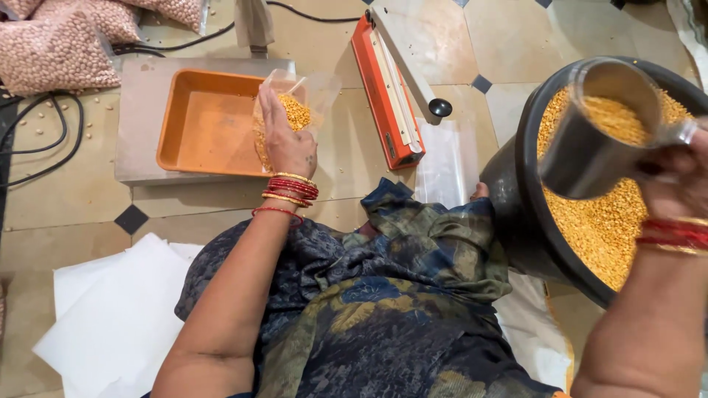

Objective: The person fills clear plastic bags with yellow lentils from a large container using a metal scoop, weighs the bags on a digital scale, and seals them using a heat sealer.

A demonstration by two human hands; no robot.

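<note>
Ok, left hand (286,144) grip closed on clear plastic bag (295,110) part-filled w/ yellow split lentils, held over orange tray (199,121) on scale platform (140,125). Right hand (675,180) grips steel cup (590,133) full of lentils, above black tub (516,191). Orange heat sealer (387,92) btwn tray and tub.

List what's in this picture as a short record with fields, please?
Left hand: holds a clear bag part full of yellow split lentils, over the orange tray
Right hand: holds a steel mug of lentils above the black tub
Tub contents: yellow lentils
Beside tray: orange heat sealer
Top left: sacks of peanuts
Floor: white sheets
</note>
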